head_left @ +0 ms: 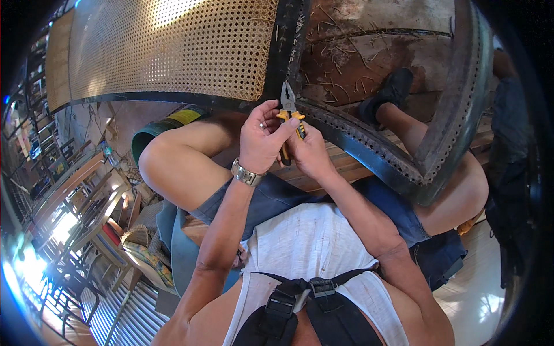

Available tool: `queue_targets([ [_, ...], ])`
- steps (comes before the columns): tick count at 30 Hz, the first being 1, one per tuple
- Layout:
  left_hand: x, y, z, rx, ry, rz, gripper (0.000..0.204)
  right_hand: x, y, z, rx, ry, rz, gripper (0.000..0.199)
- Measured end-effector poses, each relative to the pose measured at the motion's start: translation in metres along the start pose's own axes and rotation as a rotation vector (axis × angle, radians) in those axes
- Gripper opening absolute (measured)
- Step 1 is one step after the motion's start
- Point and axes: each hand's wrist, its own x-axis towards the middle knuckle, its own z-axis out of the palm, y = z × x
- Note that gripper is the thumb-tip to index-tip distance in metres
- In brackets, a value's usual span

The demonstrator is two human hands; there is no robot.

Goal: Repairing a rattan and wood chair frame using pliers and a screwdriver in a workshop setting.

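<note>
Pliers (288,104) with orange grips, held upright just above the lap, steel nose set against the dark perforated chair frame (369,144) beside the woven cane panel (173,46). Left hand (262,141), wristwatch (247,173) at the wrist, curled with fingertips pinching the upper grips. Right hand (311,151) closed round the lower grips. Frame resting across bare knees, above blue shorts (277,199).
</note>
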Motion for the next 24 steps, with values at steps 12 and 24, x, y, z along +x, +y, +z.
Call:
queue_targets([
  [12,0.013,0.022,0.034,0.791,0.256,0.042,0.051,-0.005,0.005,0.003,-0.245,0.125,-0.182,0.025],
  [24,-0.027,0.016,0.012,0.337,0.406,0.14,0.025,-0.022,-0.017,0.009,-0.672,-0.188,-0.27,0.024],
])
